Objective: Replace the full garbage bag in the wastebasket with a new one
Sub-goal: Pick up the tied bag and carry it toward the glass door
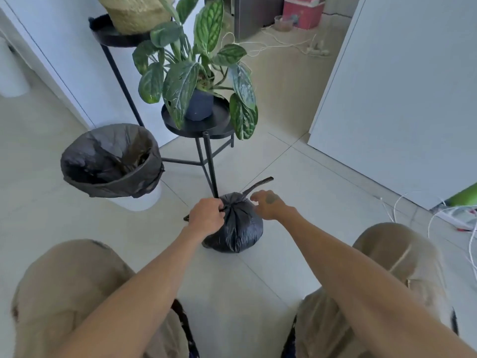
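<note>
Head view is showing the left hand (206,215) gripping the knotted neck of a full black plastic garbage bag (236,228); the right hand (268,204) is hovering spread, empty.

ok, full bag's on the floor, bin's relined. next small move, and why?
Probably close the right hand on the loose tie end and pull the knot snug: the left hand already grips the neck of the full bag, while the right is open beside it.
</note>
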`<act>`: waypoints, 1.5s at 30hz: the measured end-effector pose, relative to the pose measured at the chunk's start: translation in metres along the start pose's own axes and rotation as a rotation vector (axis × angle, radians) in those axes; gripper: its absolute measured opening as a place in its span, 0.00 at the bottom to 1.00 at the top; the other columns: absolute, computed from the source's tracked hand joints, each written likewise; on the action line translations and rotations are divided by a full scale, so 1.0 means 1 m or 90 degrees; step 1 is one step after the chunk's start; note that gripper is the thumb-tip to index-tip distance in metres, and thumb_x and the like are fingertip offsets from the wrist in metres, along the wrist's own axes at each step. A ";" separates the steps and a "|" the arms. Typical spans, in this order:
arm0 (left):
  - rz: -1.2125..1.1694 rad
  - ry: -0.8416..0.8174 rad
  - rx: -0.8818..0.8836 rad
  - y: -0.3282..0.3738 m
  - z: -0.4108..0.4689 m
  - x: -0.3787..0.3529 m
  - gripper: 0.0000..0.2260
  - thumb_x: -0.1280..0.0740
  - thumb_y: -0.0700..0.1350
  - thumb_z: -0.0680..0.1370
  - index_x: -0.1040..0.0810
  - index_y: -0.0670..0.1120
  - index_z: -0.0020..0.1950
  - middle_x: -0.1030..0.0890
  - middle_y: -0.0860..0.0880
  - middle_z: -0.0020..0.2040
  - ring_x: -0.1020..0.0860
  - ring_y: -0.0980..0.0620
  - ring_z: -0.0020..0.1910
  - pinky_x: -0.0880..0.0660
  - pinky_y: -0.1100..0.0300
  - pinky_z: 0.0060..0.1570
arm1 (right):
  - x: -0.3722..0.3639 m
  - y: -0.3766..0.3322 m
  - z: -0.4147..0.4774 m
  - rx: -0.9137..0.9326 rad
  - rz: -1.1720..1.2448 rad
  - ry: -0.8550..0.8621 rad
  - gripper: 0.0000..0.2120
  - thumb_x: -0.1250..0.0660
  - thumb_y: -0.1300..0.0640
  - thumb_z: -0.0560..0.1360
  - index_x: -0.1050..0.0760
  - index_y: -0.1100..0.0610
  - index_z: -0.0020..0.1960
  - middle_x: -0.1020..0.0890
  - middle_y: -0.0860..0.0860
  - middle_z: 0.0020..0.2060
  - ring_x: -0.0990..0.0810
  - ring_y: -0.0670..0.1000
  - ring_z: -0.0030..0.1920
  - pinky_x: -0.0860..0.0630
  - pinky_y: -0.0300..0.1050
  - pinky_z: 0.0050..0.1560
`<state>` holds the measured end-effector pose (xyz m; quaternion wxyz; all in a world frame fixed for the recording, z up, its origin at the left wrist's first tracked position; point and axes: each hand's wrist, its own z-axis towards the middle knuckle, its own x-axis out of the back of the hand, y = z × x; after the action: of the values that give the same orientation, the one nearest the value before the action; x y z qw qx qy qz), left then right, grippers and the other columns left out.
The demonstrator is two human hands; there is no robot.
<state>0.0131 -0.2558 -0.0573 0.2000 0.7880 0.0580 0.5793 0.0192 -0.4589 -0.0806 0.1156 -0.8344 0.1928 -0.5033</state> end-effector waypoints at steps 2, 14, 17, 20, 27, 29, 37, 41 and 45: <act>0.040 -0.010 0.018 -0.002 0.022 -0.010 0.09 0.35 0.48 0.80 0.19 0.45 0.55 0.17 0.45 0.54 0.20 0.41 0.53 0.23 0.51 0.50 | -0.001 -0.005 0.021 0.021 -0.051 0.006 0.18 0.40 0.60 0.78 0.26 0.58 0.67 0.23 0.57 0.67 0.26 0.60 0.68 0.29 0.57 0.68; 0.074 -0.266 0.243 -0.031 0.088 -0.040 0.27 0.41 0.65 0.77 0.29 0.45 0.66 0.18 0.43 0.53 0.16 0.40 0.49 0.19 0.52 0.46 | 0.005 -0.003 0.109 0.058 -0.421 -0.143 0.19 0.39 0.57 0.80 0.31 0.55 0.70 0.20 0.51 0.58 0.22 0.56 0.62 0.49 0.63 0.76; -0.017 -0.307 0.259 -0.010 0.075 -0.017 0.19 0.36 0.57 0.77 0.23 0.41 0.56 0.17 0.42 0.50 0.17 0.41 0.46 0.20 0.53 0.44 | 0.037 -0.001 0.073 0.027 -0.270 -0.187 0.15 0.39 0.59 0.79 0.26 0.59 0.65 0.22 0.57 0.61 0.21 0.59 0.61 0.27 0.53 0.62; 0.006 -0.283 0.200 0.033 0.060 0.024 0.17 0.35 0.52 0.78 0.21 0.36 0.48 0.17 0.38 0.49 0.18 0.39 0.47 0.21 0.49 0.46 | 0.083 0.005 0.022 -0.031 -0.165 -0.212 0.14 0.40 0.61 0.79 0.23 0.62 0.62 0.21 0.59 0.58 0.20 0.61 0.56 0.24 0.50 0.53; 0.082 -0.318 0.042 0.201 0.015 0.185 0.14 0.33 0.45 0.75 0.29 0.45 0.30 0.26 0.48 0.32 0.20 0.40 0.42 0.30 0.56 0.35 | 0.249 0.025 -0.140 -0.204 0.071 -0.156 0.12 0.40 0.57 0.77 0.20 0.61 0.52 0.20 0.56 0.45 0.21 0.59 0.44 0.26 0.47 0.41; 0.108 -0.318 -0.012 0.254 0.002 0.236 0.10 0.33 0.44 0.74 0.25 0.43 0.33 0.20 0.45 0.36 0.21 0.43 0.40 0.30 0.56 0.35 | 0.302 0.029 -0.195 -0.243 0.142 -0.115 0.14 0.36 0.51 0.75 0.19 0.60 0.48 0.20 0.55 0.41 0.21 0.58 0.41 0.24 0.48 0.41; 0.065 -0.303 -0.250 0.453 -0.061 0.370 0.09 0.31 0.47 0.76 0.18 0.46 0.37 0.16 0.51 0.39 0.19 0.47 0.42 0.21 0.53 0.45 | 0.452 0.038 -0.396 -0.400 0.375 0.135 0.18 0.34 0.52 0.76 0.30 0.55 0.28 0.26 0.54 0.30 0.27 0.53 0.35 0.27 0.49 0.37; 0.059 -0.324 -0.365 0.545 -0.088 0.363 0.09 0.31 0.48 0.75 0.20 0.50 0.35 0.17 0.53 0.39 0.19 0.48 0.43 0.20 0.51 0.47 | 0.483 0.075 -0.488 -0.479 0.458 0.246 0.15 0.32 0.51 0.76 0.25 0.54 0.32 0.27 0.49 0.28 0.30 0.49 0.31 0.33 0.43 0.32; 0.072 -0.332 -0.445 0.641 -0.135 0.347 0.07 0.30 0.49 0.75 0.18 0.50 0.38 0.16 0.52 0.41 0.19 0.48 0.45 0.20 0.51 0.47 | 0.488 0.131 -0.575 -0.568 0.505 0.349 0.16 0.32 0.52 0.74 0.21 0.66 0.38 0.27 0.53 0.31 0.31 0.51 0.33 0.34 0.45 0.35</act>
<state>-0.0916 -0.6956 0.5301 0.4303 0.7950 -0.2369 0.3560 -0.3114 -0.7895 0.5251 -0.1179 -0.5091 0.6986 -0.4888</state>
